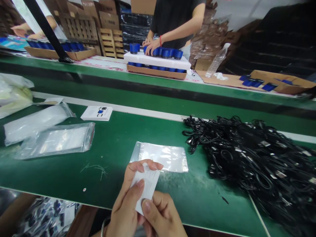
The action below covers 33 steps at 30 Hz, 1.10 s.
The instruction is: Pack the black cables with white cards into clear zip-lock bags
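A small folded white paper (149, 179) is held tilted above the front of the green table. My left hand (128, 197) grips its upper and left part, thumb on the face and fingers curled over the top edge. At the lower right edge, my right hand (161, 210) pinches the same paper between thumb and fingers. Just beyond the hands lies a stack of clear plastic bags (168, 158). To the right spreads a large heap of black cables (234, 151). A pile of printed leaflets (97, 113) sits farther back on the left.
Plastic packs of white sheets (59, 140) lie left. Below the table edge is a box of bagged items (49, 215). Across a raised green ledge (118, 77), a co-worker's hands (153, 45) touch blue cylindrical items on a white tray (158, 60). A bottle (218, 61) stands there.
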Motion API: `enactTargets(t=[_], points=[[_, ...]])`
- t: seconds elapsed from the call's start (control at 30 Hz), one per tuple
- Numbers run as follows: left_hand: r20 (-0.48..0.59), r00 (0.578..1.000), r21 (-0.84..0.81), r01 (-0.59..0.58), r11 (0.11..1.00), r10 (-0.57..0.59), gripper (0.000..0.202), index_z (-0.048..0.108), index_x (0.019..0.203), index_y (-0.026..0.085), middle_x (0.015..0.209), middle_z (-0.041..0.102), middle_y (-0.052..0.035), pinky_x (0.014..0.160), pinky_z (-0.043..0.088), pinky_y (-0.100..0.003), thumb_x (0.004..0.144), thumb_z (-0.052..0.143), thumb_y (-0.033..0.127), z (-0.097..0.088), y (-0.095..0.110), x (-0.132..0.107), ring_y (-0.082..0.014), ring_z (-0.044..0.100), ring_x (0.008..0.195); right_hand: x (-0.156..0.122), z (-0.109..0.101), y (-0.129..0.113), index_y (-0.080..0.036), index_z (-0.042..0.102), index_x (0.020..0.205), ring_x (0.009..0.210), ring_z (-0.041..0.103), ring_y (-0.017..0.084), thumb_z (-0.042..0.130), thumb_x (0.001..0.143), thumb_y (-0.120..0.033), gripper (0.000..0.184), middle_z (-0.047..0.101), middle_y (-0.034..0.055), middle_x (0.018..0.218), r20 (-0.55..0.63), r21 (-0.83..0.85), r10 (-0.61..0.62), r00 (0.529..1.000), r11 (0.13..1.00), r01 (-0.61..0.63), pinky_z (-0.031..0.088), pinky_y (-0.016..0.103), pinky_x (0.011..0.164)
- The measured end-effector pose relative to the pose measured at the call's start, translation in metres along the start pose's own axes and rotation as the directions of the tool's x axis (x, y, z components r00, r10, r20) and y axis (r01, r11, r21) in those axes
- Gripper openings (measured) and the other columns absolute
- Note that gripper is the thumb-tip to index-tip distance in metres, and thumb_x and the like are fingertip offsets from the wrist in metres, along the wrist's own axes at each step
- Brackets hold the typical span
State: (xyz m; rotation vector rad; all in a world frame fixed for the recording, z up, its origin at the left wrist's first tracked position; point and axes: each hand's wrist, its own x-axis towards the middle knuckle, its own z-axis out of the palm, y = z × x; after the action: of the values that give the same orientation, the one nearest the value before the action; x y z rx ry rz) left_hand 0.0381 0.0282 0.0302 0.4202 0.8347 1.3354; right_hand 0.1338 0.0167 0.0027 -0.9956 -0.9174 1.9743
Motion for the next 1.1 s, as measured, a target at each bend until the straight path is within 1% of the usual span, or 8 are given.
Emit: enactTargets(t=[0.17, 0.3, 0.47, 0.57, 0.67, 0.87, 1.0, 1.1], points=[[0.028, 0.998, 0.103, 0.050, 0.993, -0.053, 0.016, 0.058, 0.097, 0.030, 0.113, 0.061, 0.0005, 0.035, 0.034, -0.011, 0.083, 0.063, 0.036, -0.007, 0.000, 0.002, -0.0014, 0.045, 0.044, 0.002, 0.003, 0.003, -0.015, 0.055, 0.057, 0.035, 0.027, 0.003, 0.058, 0.075, -0.070, 0.058, 0.042, -0.0061, 0.045, -0.029, -0.017, -0.062, 0.998, 0.998, 0.061, 0.025, 0.016, 0.035], [-0.068, 0.998, 0.069, -0.004, 0.998, 0.008, 0.016, 0.059, 0.096, 0.028, 0.109, 0.063, -0.0006, 0.065, 0.051, -0.020, 0.082, 0.065, 0.033, -0.003, 0.001, 0.003, -0.0142, 0.062, 0.078, 0.002, 0.008, 0.007, -0.017, 0.053, 0.058, 0.034, 0.031, 0.004, 0.056, 0.074, -0.072, 0.057, 0.043, -0.0057, 0.043, -0.041, 0.015, -0.012, 0.999, 1.000, 0.013, 0.028, 0.017, 0.036], [-0.076, 0.989, 0.017, -0.129, 0.991, 0.130, 0.014, 0.061, 0.085, 0.027, 0.100, 0.065, -0.0011, 0.092, 0.047, -0.032, 0.076, 0.070, 0.033, 0.004, 0.000, -0.001, -0.0242, 0.057, 0.110, 0.002, 0.002, 0.004, -0.017, 0.054, 0.056, 0.039, 0.036, 0.005, 0.060, 0.074, -0.069, 0.056, 0.046, -0.0040, 0.047, 0.019, 0.002, -0.036, 0.999, 0.999, 0.036, 0.030, 0.018, 0.038], [-0.061, 0.997, -0.020, -0.039, 0.999, 0.038, 0.015, 0.060, 0.088, 0.029, 0.104, 0.064, -0.0003, 0.071, 0.054, -0.022, 0.078, 0.069, 0.034, 0.001, 0.000, -0.005, -0.0203, 0.062, 0.100, 0.005, -0.005, 0.000, -0.016, 0.058, 0.065, 0.043, 0.044, 0.007, 0.063, 0.075, -0.064, 0.049, 0.052, -0.0025, 0.052, 0.071, 0.017, -0.049, 0.996, 0.999, 0.048, 0.036, 0.018, 0.042], [0.016, 0.999, -0.001, 0.031, 1.000, -0.031, 0.016, 0.057, 0.094, 0.034, 0.110, 0.062, -0.0015, 0.037, 0.043, -0.013, 0.081, 0.065, 0.038, -0.002, -0.002, -0.009, -0.0197, 0.065, 0.085, 0.007, -0.010, -0.005, -0.016, 0.057, 0.072, 0.043, 0.045, 0.006, 0.067, 0.075, -0.059, 0.044, 0.052, -0.0031, 0.055, 0.099, 0.042, -0.055, 0.994, 0.998, 0.051, 0.038, 0.018, 0.043], [-0.017, 0.992, 0.002, -0.127, 0.992, 0.127, 0.014, 0.057, 0.089, 0.031, 0.098, 0.062, -0.0012, 0.069, 0.055, -0.022, 0.079, 0.066, 0.034, 0.001, -0.005, -0.013, -0.0234, 0.056, 0.109, 0.002, -0.010, -0.011, -0.017, 0.049, 0.065, 0.042, 0.035, 0.003, 0.066, 0.078, -0.055, 0.044, 0.045, -0.0051, 0.052, 0.097, 0.040, -0.102, 0.990, 0.994, 0.099, 0.028, 0.015, 0.041], [0.001, 1.000, 0.012, 0.020, 1.000, -0.020, 0.020, 0.056, 0.096, 0.035, 0.107, 0.061, -0.0031, 0.046, 0.051, -0.021, 0.079, 0.066, 0.037, -0.005, -0.004, -0.013, -0.0238, 0.062, 0.088, 0.006, -0.015, -0.010, -0.016, 0.053, 0.067, 0.040, 0.042, 0.004, 0.068, 0.075, -0.057, 0.044, 0.052, -0.0031, 0.054, 0.059, 0.049, -0.079, 0.995, 0.996, 0.077, 0.035, 0.015, 0.039], [0.053, 0.998, 0.012, -0.019, 1.000, 0.018, 0.020, 0.056, 0.094, 0.035, 0.104, 0.061, -0.0012, 0.046, 0.055, -0.028, 0.077, 0.066, 0.038, -0.008, -0.005, -0.012, -0.0222, 0.063, 0.075, 0.008, -0.018, -0.010, -0.016, 0.050, 0.061, 0.036, 0.037, 0.002, 0.066, 0.076, -0.057, 0.046, 0.048, -0.0048, 0.049, 0.015, 0.016, -0.111, 0.994, 0.994, 0.111, 0.030, 0.014, 0.035]])
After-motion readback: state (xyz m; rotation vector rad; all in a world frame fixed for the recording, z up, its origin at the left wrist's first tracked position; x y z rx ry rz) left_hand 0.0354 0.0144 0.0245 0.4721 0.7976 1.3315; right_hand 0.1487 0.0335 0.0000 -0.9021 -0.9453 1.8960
